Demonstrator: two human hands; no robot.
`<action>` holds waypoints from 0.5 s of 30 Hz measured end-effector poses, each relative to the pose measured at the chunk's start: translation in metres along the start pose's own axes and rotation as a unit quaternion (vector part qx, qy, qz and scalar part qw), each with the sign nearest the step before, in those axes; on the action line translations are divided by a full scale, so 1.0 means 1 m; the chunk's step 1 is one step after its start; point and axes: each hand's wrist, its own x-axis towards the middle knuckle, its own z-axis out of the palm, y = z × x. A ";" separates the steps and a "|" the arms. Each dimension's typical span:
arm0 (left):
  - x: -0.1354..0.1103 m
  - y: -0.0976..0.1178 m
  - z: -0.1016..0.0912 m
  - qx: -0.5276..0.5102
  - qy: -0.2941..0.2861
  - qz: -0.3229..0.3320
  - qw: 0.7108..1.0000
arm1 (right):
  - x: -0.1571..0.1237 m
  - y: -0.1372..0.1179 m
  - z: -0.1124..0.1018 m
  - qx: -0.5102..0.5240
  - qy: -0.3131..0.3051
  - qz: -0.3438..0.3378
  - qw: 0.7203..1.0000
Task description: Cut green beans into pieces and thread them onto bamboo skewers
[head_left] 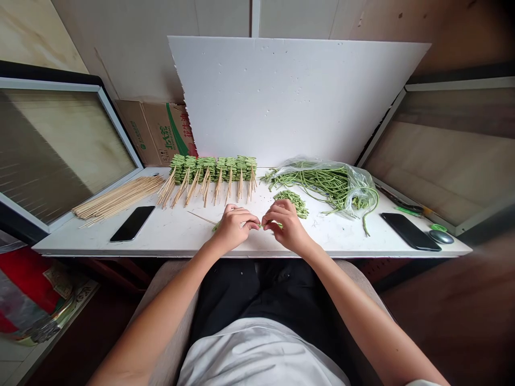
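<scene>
My left hand is closed in a pinch on a thin bamboo skewer that sticks out to the left over the white table. My right hand is pinched on a short green bean piece, held against the skewer's tip between both hands. A small heap of cut bean pieces lies just behind my right hand. A row of finished bean skewers lines the back of the table.
Long green beans spill from a clear plastic bag at the right. Bare skewers lie piled at the left, beside a black phone. A second phone lies right. White foam board stands behind.
</scene>
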 end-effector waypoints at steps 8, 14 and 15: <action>0.005 -0.026 -0.026 -0.028 0.064 -0.112 0.991 | -0.002 0.040 -0.030 -0.020 0.038 0.115 0.992; -0.001 -0.015 -0.007 -0.015 0.019 -0.114 0.993 | -0.016 0.066 -0.004 -0.060 -0.088 0.147 0.983; -0.002 -0.013 -0.006 -0.016 0.015 -0.113 0.993 | -0.017 0.068 -0.002 -0.063 -0.098 0.148 0.982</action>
